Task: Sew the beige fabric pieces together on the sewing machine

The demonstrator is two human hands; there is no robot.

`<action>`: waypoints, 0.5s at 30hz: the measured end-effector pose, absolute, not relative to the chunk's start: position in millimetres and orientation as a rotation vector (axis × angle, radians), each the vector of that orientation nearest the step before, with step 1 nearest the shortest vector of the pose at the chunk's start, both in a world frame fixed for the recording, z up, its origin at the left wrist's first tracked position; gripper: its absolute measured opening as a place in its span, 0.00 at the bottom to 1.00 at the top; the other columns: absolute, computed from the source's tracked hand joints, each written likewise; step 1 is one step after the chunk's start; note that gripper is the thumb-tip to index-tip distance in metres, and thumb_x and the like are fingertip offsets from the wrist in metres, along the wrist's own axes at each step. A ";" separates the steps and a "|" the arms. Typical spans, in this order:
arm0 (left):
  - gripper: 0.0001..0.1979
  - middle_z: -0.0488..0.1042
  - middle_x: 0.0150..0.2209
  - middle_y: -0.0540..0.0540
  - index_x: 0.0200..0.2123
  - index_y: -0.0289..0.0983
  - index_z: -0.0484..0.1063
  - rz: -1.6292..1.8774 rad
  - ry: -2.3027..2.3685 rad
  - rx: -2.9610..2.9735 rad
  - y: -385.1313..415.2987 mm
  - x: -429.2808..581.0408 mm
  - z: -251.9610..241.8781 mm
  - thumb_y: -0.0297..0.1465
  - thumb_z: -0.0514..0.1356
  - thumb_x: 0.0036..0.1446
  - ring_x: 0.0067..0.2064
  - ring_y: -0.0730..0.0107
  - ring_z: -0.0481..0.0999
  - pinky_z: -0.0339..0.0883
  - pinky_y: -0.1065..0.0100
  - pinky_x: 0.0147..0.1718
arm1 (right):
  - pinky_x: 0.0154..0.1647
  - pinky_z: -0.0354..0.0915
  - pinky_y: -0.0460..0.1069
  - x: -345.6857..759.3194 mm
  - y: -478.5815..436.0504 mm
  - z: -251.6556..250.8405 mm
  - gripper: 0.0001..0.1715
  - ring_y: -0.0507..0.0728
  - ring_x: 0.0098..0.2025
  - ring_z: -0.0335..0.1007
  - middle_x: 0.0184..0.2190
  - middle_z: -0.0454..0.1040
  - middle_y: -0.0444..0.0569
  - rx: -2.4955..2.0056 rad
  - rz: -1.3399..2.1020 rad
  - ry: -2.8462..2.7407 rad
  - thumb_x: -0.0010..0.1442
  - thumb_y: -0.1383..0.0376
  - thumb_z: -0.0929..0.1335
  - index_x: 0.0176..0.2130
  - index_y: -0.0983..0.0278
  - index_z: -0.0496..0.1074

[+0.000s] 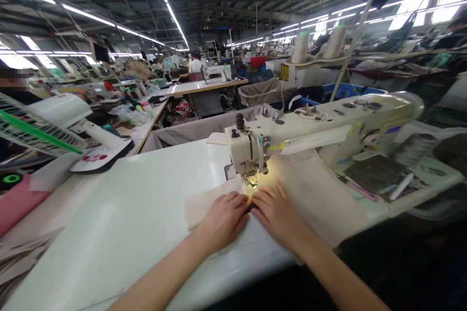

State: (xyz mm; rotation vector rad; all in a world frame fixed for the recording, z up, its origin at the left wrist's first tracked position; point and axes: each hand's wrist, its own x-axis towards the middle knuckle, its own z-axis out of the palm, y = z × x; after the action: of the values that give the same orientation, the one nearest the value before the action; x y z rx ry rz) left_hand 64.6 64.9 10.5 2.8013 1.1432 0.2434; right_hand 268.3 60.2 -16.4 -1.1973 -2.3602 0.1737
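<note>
Two hands lie flat on a pale cloth [317, 194] spread over the white table [127, 214], just in front of the needle of the sewing machine [328, 131]. The left hand [223, 218] and the right hand [278, 214] are both open, palms down, fingertips almost meeting under the machine's lamp. Something dark seems to lie between them. A desk fan [98, 153] stands well apart, to the left.

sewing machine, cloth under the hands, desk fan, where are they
sewing machine [248, 148]: head view, front of its needle head
cloth [199, 206]: head view, bare left end
desk fan [109, 153]: head view, white base
</note>
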 end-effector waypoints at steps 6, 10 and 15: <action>0.10 0.75 0.46 0.44 0.46 0.37 0.73 0.266 1.172 2.817 90.7 59.0 10.6 0.32 0.53 0.69 0.48 0.60 0.71 0.68 0.59 0.47 | 0.66 0.48 0.68 259.5 80.2 -9.5 0.06 0.61 0.53 0.67 0.44 0.77 0.49 -1.234 0.140 -2.353 0.68 0.65 0.67 0.44 0.62 0.74; 0.11 0.75 0.48 0.43 0.48 0.37 0.73 0.287 1.167 2.817 106.1 55.4 12.3 0.31 0.53 0.68 0.50 0.61 0.72 0.68 0.60 0.51 | 0.67 0.47 0.68 257.2 82.4 -9.4 0.06 0.61 0.53 0.67 0.43 0.77 0.50 -1.263 0.123 -2.338 0.68 0.65 0.67 0.43 0.62 0.75; 0.13 0.76 0.48 0.43 0.50 0.36 0.73 0.334 1.141 2.826 116.6 51.7 13.5 0.30 0.52 0.68 0.50 0.62 0.72 0.68 0.60 0.52 | 0.67 0.46 0.69 259.1 73.7 -8.8 0.07 0.61 0.54 0.67 0.44 0.77 0.49 -1.254 0.148 -2.350 0.68 0.64 0.67 0.45 0.63 0.75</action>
State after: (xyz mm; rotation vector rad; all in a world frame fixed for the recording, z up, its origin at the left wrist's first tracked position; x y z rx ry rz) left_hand 51.7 116.6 13.5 2.8262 1.1406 0.3345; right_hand 259.1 73.7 -8.8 -1.2542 -2.3501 0.1475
